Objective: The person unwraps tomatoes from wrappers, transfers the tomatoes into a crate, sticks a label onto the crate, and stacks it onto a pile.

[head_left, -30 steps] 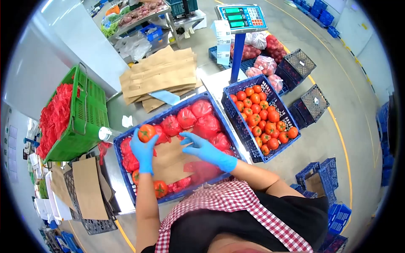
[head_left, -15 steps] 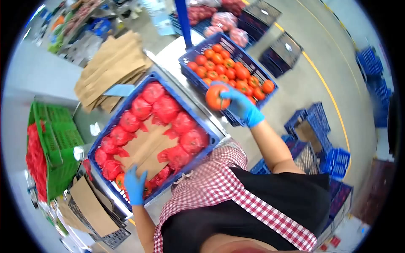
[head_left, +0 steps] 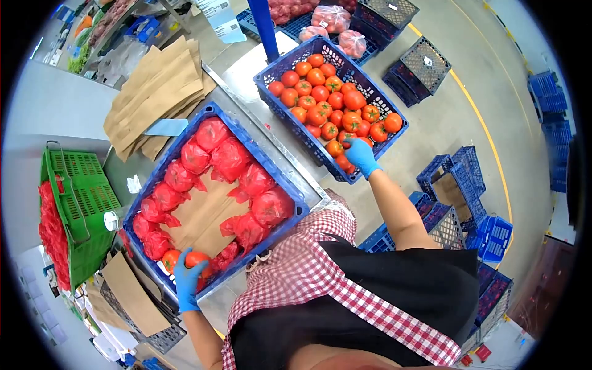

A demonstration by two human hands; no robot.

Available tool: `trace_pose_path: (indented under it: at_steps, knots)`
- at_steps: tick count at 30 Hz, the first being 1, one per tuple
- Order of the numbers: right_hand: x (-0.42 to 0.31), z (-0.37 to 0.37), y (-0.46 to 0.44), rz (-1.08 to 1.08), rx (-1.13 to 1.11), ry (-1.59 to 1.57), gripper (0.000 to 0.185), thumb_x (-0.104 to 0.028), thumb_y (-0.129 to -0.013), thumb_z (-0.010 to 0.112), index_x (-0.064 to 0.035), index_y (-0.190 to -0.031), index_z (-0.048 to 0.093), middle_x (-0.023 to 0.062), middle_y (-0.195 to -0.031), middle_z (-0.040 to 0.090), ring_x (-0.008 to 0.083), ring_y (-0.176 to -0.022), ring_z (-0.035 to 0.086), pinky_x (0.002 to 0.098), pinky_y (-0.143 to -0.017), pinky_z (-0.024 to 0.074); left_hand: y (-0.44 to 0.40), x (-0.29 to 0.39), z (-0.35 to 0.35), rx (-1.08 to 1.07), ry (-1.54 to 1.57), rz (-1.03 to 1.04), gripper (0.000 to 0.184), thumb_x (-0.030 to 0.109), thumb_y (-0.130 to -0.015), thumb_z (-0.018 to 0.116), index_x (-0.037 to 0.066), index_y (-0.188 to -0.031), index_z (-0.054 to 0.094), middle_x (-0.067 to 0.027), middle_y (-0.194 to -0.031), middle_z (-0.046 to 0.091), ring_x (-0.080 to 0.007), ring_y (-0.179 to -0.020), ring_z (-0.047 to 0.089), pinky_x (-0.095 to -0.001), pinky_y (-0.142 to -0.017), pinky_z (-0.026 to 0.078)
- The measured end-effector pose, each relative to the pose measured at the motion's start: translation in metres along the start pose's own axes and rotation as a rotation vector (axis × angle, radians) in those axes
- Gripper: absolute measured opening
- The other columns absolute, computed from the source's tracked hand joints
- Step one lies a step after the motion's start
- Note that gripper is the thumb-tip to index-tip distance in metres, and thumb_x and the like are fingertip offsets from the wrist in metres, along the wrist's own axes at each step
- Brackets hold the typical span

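Note:
In the lower left corner of a blue crate (head_left: 300,208), my left hand (head_left: 187,282), in a blue glove, has its fingers around a bare tomato (head_left: 197,259). Another bare tomato (head_left: 171,259) sits beside it. Tomatoes in red wrapping (head_left: 229,157) line the crate's sides around brown cardboard (head_left: 206,216). My right hand (head_left: 362,158), also gloved, is at the near edge of a second blue crate (head_left: 290,131) of loose tomatoes (head_left: 319,93). Its fingers are curled on a tomato there, partly hidden by the hand.
Brown cardboard sheets (head_left: 157,92) lie behind the wrapped tomatoes' crate. At the left stands a green crate (head_left: 83,209) with red wrapping material (head_left: 52,234). A blue pole (head_left: 264,28) rises behind the loose tomatoes. Stacked crates (head_left: 425,66) stand on the floor to the right.
My left hand moved from mid-crate to its lower left corner. My right hand moved right, from above the wrapped tomatoes, carried a tomato near the second crate, and is now lower, among the loose tomatoes.

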State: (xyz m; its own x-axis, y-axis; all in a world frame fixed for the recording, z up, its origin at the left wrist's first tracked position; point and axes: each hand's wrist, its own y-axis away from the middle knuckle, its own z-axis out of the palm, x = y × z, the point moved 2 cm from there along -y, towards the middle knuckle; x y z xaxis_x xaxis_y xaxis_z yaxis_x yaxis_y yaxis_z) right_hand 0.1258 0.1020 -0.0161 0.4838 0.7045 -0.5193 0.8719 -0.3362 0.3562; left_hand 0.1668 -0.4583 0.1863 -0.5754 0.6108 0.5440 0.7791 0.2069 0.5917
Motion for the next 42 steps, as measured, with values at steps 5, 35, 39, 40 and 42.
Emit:
trace_pose_path:
  at_steps: [5,35,39,40,42]
  knots:
    - [-0.158,-0.064,0.04,-0.237,-0.277,-0.917,0.041,-0.029,-0.086,0.059,-0.0062,-0.12,0.056,0.0087,-0.109,0.061,0.0199,-0.091,0.062,0.029,-0.078,0.0501,0.018,0.099,0.034,0.004,0.544,0.34,0.054,0.015,-0.079,0.064,0.001,-0.128,0.047,-0.0128,-0.115,0.055,-0.0217,-0.105,0.054,-0.0341,-0.091,0.045]
    - [0.12,-0.08,-0.076,-0.157,0.248,0.817,0.042,-0.01,-0.073,0.056,-0.0156,-0.114,0.06,0.013,-0.118,0.053,0.032,-0.111,0.047,0.0403,-0.089,0.0427,0.014,0.042,0.111,0.149,0.203,0.267,0.032,0.01,-0.085,0.062,-0.001,-0.115,0.058,-0.0134,-0.109,0.063,-0.0194,-0.099,0.06,-0.0303,-0.087,0.046]
    - [0.109,-0.09,-0.1,-0.005,0.227,0.711,0.036,-0.017,-0.062,0.068,-0.0088,-0.096,0.064,0.0153,-0.1,0.058,0.0345,-0.093,0.055,0.041,-0.078,0.0477,0.019,0.036,0.119,0.309,0.051,0.271,0.032,0.011,-0.082,0.064,0.0,-0.112,0.06,-0.0116,-0.106,0.064,-0.0205,-0.093,0.061,-0.0316,-0.083,0.047]
    - [0.085,-0.102,-0.097,0.058,0.216,0.666,0.037,-0.019,-0.058,0.072,-0.0074,-0.093,0.065,0.0164,-0.096,0.059,0.0353,-0.089,0.057,0.0409,-0.076,0.0485,0.019,0.037,0.12,0.356,-0.011,0.281,0.032,0.011,-0.082,0.064,0.0,-0.111,0.06,-0.0111,-0.105,0.064,-0.0209,-0.092,0.061,-0.032,-0.082,0.047]
    - [0.055,-0.112,-0.1,0.118,0.289,0.16,0.054,-0.029,-0.052,0.078,-0.0026,-0.098,0.064,0.0221,-0.097,0.061,0.0351,-0.089,0.06,0.0428,-0.079,0.0484,0.02,0.039,0.121,0.397,-0.035,0.298,0.033,0.011,-0.081,0.064,0.0,-0.112,0.06,-0.0115,-0.107,0.063,-0.0215,-0.094,0.06,-0.0325,-0.084,0.046]
